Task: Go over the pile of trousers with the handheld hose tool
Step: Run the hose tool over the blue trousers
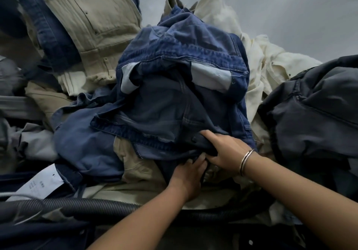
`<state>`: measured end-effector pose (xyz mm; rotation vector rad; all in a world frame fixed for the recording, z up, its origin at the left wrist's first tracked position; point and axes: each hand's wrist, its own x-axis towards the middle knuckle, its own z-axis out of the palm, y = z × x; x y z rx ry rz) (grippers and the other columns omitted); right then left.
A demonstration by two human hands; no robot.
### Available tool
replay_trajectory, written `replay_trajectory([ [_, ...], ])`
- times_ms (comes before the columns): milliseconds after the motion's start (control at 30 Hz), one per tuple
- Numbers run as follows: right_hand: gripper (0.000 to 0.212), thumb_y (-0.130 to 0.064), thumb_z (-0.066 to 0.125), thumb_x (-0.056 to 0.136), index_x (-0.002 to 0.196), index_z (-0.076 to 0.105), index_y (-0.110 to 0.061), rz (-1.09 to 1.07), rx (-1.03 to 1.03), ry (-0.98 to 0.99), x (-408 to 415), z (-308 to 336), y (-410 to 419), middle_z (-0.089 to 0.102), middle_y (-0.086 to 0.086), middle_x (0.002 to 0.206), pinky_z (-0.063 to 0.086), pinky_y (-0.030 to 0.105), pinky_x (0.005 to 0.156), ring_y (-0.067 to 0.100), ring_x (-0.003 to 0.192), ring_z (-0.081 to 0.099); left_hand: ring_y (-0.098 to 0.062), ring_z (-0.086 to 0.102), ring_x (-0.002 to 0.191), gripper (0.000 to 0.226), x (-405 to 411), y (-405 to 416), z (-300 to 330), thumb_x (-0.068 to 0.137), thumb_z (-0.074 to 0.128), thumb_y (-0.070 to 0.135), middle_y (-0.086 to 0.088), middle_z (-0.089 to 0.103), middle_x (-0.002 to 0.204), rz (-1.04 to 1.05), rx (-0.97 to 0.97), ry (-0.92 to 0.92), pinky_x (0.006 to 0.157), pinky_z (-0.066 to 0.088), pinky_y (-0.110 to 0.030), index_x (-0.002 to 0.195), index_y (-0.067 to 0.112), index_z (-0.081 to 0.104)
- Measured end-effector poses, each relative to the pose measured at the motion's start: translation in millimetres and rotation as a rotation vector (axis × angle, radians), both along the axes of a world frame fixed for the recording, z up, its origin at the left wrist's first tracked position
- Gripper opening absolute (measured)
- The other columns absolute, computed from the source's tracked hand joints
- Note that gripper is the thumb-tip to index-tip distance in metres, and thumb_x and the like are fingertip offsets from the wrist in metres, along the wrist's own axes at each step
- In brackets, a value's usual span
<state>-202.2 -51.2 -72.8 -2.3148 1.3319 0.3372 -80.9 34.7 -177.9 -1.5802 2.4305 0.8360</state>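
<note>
A big pile of trousers fills the view. On top lies a blue denim pair, turned partly inside out with pale pocket linings showing. My right hand, a metal bangle on its wrist, grips the dark waistband edge of that pair at its near end. My left hand reaches in just below it, its fingers tucked into the dark cloth under the waistband. A black ribbed hose lies across the pile in front of me, below both forearms. Neither hand holds the hose, and its nozzle end is out of sight.
Beige trousers lie at the back left, cream ones at the back right and a dark grey pair at the right. A white paper label sticks out at the lower left. A grey wall rises behind the pile.
</note>
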Motion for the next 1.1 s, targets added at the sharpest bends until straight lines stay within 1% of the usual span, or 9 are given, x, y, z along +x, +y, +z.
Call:
replay_trajectory([
  [133,0.064,-0.040,0.058,0.087,0.140,0.023,-0.032,0.048,-0.004,0.033,26.2,-9.5,-3.0,0.058,0.005,0.117,0.044,0.035,0.071,0.031,0.100,0.061,-0.030,0.046,0.115,0.062,-1.0,3.2,4.0,0.088,0.053,0.020,-0.006,0.036,0.142,0.027,-0.026,0.015,0.091,0.042,-0.042,0.144,0.020,0.027],
  [300,0.061,-0.035,0.059,0.085,0.136,0.026,-0.032,0.124,-0.019,0.000,50.1,-9.3,-10.2,0.059,0.006,0.112,0.042,0.035,0.068,0.032,0.096,0.061,-0.029,0.047,0.119,0.070,2.4,4.2,1.9,0.089,0.056,0.026,-0.007,0.036,0.146,-0.030,-0.064,-0.008,0.091,0.044,-0.040,0.149,0.019,0.020],
  [433,0.057,-0.035,0.057,0.088,0.136,0.028,-0.029,0.186,-0.046,0.011,82.8,-8.0,-13.8,0.058,0.008,0.113,0.039,0.035,0.067,0.035,0.095,0.061,-0.031,0.057,0.109,0.052,3.2,4.9,5.4,0.086,0.052,0.032,-0.007,0.056,0.127,0.025,-0.148,0.114,0.082,0.047,-0.036,0.136,0.016,0.048],
  [533,0.057,-0.037,0.060,0.086,0.136,0.032,-0.030,0.101,-0.032,-0.101,108.1,2.7,-23.5,0.060,0.010,0.116,0.044,0.037,0.071,0.036,0.099,0.061,-0.034,0.049,0.114,0.060,3.7,4.4,4.3,0.090,0.052,0.038,-0.009,0.040,0.143,0.001,-0.031,0.088,0.085,0.039,-0.039,0.142,0.014,0.035],
  [667,0.056,-0.032,0.067,0.079,0.129,0.042,-0.031,-0.108,0.000,-0.287,96.3,38.1,-52.5,0.066,0.012,0.109,0.052,0.041,0.082,0.034,0.097,0.063,-0.030,0.045,0.118,0.078,8.8,2.2,3.9,0.094,0.048,0.039,-0.001,-0.007,0.162,-0.052,-0.004,0.088,0.087,0.039,-0.039,0.153,0.019,0.002],
  [867,0.060,-0.028,0.072,0.077,0.131,0.046,-0.022,-0.096,0.035,-0.142,0.5,45.5,-19.2,0.069,0.009,0.104,0.052,0.036,0.074,0.031,0.093,0.067,-0.028,0.049,0.114,0.087,14.9,6.4,4.4,0.089,0.055,0.021,-0.003,-0.026,0.158,-0.102,-0.083,0.069,0.086,0.044,-0.039,0.153,0.017,-0.003],
  [933,0.063,-0.031,0.071,0.078,0.134,0.042,-0.026,-0.111,0.062,-0.089,-15.7,29.7,0.6,0.068,0.006,0.110,0.052,0.038,0.075,0.030,0.097,0.066,-0.028,0.048,0.116,0.086,11.8,6.1,2.7,0.090,0.055,0.019,0.000,-0.024,0.158,-0.074,-0.042,0.040,0.088,0.044,-0.039,0.153,0.018,-0.003],
  [1000,0.066,-0.035,0.068,0.080,0.138,0.036,-0.031,-0.083,0.066,0.003,-20.9,12.7,13.4,0.064,0.003,0.119,0.051,0.038,0.077,0.028,0.105,0.063,-0.030,0.045,0.124,0.085,9.4,8.2,0.6,0.089,0.057,0.017,0.000,-0.009,0.161,-0.032,0.004,0.042,0.094,0.042,-0.040,0.152,0.018,0.000],
  [1100,0.065,-0.039,0.063,0.082,0.138,0.031,-0.035,-0.081,0.050,0.016,-13.5,-6.5,19.2,0.060,-0.002,0.126,0.043,0.031,0.070,0.027,0.108,0.060,-0.029,0.042,0.129,0.083,6.2,10.3,0.1,0.087,0.058,0.017,0.001,0.001,0.160,-0.027,0.035,0.012,0.097,0.041,-0.040,0.151,0.018,0.006],
])
